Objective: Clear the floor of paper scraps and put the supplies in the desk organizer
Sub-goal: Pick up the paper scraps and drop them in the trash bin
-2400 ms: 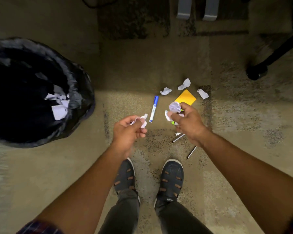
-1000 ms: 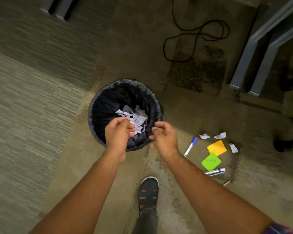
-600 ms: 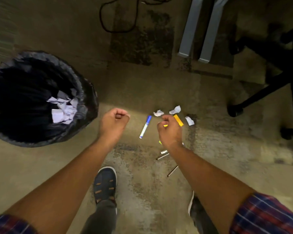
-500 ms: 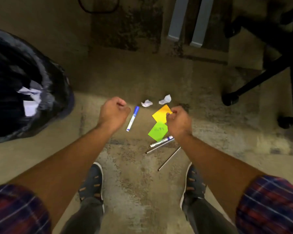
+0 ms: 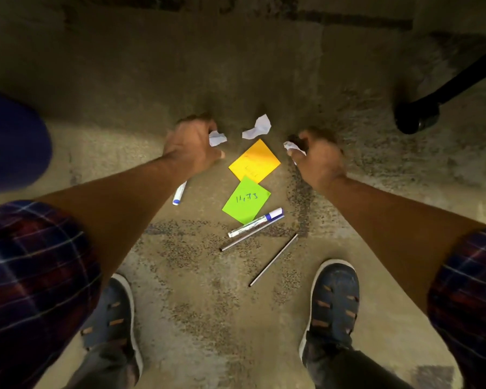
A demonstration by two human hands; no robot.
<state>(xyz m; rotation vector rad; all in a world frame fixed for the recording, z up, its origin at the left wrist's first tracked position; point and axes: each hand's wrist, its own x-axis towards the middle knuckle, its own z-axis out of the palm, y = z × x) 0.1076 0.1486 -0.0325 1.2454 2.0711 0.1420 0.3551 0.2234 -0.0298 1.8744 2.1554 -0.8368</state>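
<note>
Both hands are down at the carpet. My left hand (image 5: 191, 148) is curled over a crumpled white paper scrap (image 5: 218, 138). My right hand (image 5: 319, 157) is curled over another white scrap (image 5: 291, 147). A third scrap (image 5: 257, 127) lies loose between them. An orange sticky note (image 5: 254, 161) and a green sticky note (image 5: 246, 200) lie below it. One blue-capped marker (image 5: 179, 193) pokes out from under my left forearm; a second marker (image 5: 255, 222) lies beside a thin metal rod (image 5: 247, 237). A second rod (image 5: 273, 260) lies nearer my feet.
A blurred dark blue edge of the trash bin (image 5: 14, 138) shows at the left. A black chair leg with a caster (image 5: 417, 115) stands at the upper right. My two shoes (image 5: 333, 301) stand on the carpet below the supplies.
My hands let the earlier scraps go into the bin, then came back empty. Both have now dropped lower and forward and closed around two more scraps.
</note>
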